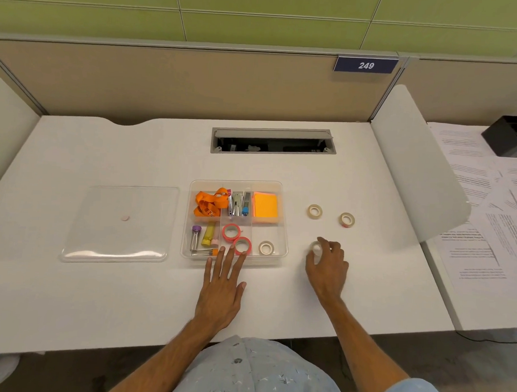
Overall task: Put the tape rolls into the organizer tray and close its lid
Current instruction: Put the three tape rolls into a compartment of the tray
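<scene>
Resting flat, left hand (222, 285); right hand (327, 264) curled over a tape roll (316, 248).

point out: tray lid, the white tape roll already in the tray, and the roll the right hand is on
tray lid (118, 223): head view, centre of the clear panel lying left of the tray.
white tape roll in tray (266, 248): head view, on its ring.
roll under right hand (316, 247): head view, visible left edge beside the fingers.
</scene>
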The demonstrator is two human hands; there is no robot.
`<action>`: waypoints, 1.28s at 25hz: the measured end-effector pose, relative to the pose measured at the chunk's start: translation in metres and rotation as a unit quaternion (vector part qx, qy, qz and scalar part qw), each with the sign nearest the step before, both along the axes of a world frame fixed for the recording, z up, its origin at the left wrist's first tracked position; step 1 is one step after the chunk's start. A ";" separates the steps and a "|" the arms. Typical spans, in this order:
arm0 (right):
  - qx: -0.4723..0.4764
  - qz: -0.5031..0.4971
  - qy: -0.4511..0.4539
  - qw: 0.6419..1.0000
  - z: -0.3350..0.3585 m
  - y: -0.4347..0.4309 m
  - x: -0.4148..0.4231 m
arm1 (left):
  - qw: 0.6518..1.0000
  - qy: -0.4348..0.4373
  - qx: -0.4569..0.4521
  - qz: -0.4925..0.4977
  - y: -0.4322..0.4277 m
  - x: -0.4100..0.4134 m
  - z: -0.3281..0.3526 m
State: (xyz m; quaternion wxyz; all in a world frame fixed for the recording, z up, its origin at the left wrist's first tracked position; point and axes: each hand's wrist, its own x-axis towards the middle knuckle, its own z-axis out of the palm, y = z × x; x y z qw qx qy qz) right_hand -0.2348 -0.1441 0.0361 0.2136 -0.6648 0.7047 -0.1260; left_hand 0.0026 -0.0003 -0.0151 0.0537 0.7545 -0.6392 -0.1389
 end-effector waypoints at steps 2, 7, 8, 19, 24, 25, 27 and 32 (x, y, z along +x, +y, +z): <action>-0.028 0.024 -0.019 0.999 0.004 -0.002 0.011 | 1.000 0.005 -0.002 0.000 0.001 0.000 0.000; -0.075 0.156 -0.024 0.985 0.013 -0.005 0.035 | 1.000 -0.002 0.008 0.000 0.000 0.001 0.000; -0.076 0.180 -0.013 0.981 0.013 -0.004 0.039 | 1.000 -0.002 0.009 0.001 0.000 0.000 0.000; -0.023 0.242 0.029 0.970 0.003 -0.001 0.048 | 1.000 -0.001 -0.009 -0.001 -0.002 0.005 0.004; -0.045 0.161 -0.030 0.986 0.006 -0.019 0.031 | 0.999 0.014 -0.036 -0.002 -0.002 0.007 0.001; -0.040 0.142 -0.028 0.989 0.007 -0.026 0.029 | 0.999 0.015 -0.034 0.000 -0.002 0.006 0.001; -0.017 0.117 -0.003 0.993 0.008 -0.041 0.023 | 1.000 0.012 -0.029 0.000 -0.003 0.004 0.002; 0.055 0.124 0.113 0.984 0.011 -0.070 0.018 | 1.000 -0.004 -0.018 -0.011 -0.002 0.010 0.000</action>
